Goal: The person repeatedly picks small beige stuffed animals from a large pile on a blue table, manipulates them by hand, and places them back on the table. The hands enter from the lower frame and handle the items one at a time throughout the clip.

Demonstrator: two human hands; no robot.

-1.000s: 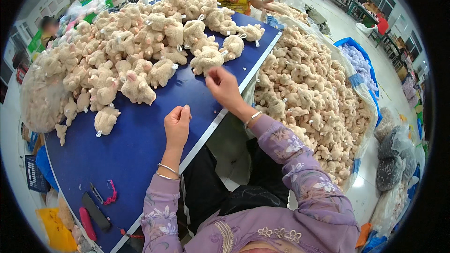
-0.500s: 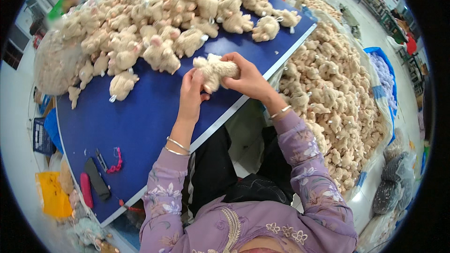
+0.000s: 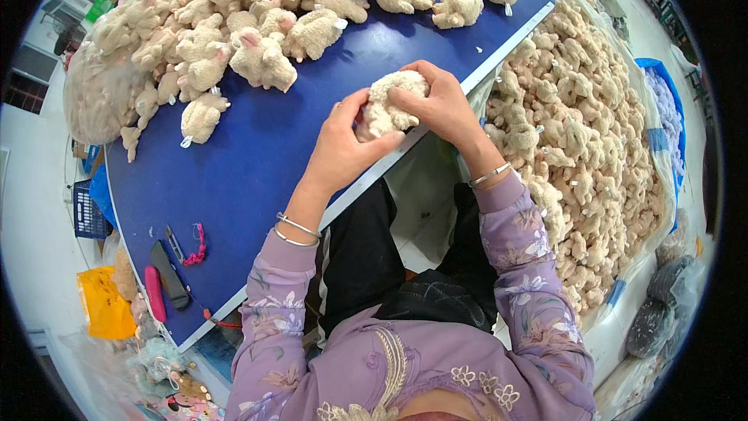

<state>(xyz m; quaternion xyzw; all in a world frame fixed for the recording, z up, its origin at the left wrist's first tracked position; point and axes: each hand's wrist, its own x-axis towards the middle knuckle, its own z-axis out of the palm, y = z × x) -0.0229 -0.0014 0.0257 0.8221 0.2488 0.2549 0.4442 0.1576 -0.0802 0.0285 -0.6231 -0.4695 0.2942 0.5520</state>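
Observation:
Between my hands is a small cream plush toy (image 3: 393, 93), held above the near edge of the blue table (image 3: 234, 187). My left hand (image 3: 343, 139) grips it from the left, thumb underneath along its lower side. On the other side, my right hand (image 3: 446, 105) is closed round it, thumb pressed into the fur. Fingers cover part of the toy, so its face cannot be made out. A big heap of like plush toys (image 3: 261, 58) lies across the far side of the table, several with white loop tags. One tagged plush toy (image 3: 204, 117) rests at the heap's near left.
At the table's left corner lie a pink case (image 3: 155, 294), a dark grey block-like object (image 3: 168, 273), thread snips (image 3: 174, 242) and a pink cord (image 3: 196, 245). A huge open sack of plush toys (image 3: 584, 164) stands to the right. Left are a blue crate (image 3: 89, 210) and yellow bag (image 3: 105, 304).
Both hands have moved right with the plush toy and turned it into a more rounded, bunched pose. My left palm now wraps more of it. The whole view has shifted slightly.

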